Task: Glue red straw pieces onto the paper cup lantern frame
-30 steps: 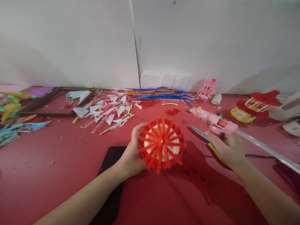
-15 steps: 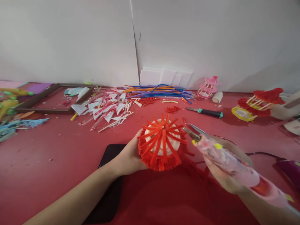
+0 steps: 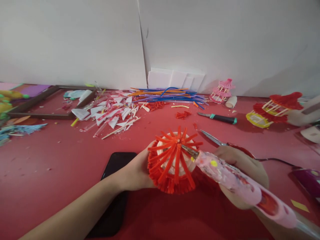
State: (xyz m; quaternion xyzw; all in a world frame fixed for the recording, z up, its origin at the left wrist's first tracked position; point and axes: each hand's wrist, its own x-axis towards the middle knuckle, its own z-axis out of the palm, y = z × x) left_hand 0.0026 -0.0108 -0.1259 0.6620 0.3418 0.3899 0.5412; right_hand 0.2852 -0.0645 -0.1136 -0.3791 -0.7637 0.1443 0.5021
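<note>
My left hand (image 3: 140,170) is closed round the side of a round craft piece (image 3: 172,163) with a pale top. Red fuzzy pipe-cleaner strips fan out from its centre, and a dense red fringe rings its edge. In my right hand (image 3: 242,173) is a pink hot glue gun (image 3: 232,180), smeared and spotted with yellow. Its metal nozzle meets the strips just right of their centre. Scissors (image 3: 212,137) with red handles lie just beyond my right hand, which hides part of them. The fingertips of my left hand are hidden behind the piece.
A black phone (image 3: 117,166) lies under my left forearm. Beyond the piece are a utility knife (image 3: 217,118), cut red bits (image 3: 183,115), a bundle of pipe cleaners (image 3: 172,96) and a scrap heap (image 3: 112,111). Small pagoda-like models (image 3: 276,108) stand at right, near a cable (image 3: 277,161).
The glue gun has moved left, bringing its nozzle from beside the red piece onto the strips near its centre. The piece has shifted slightly right and towards me.
</note>
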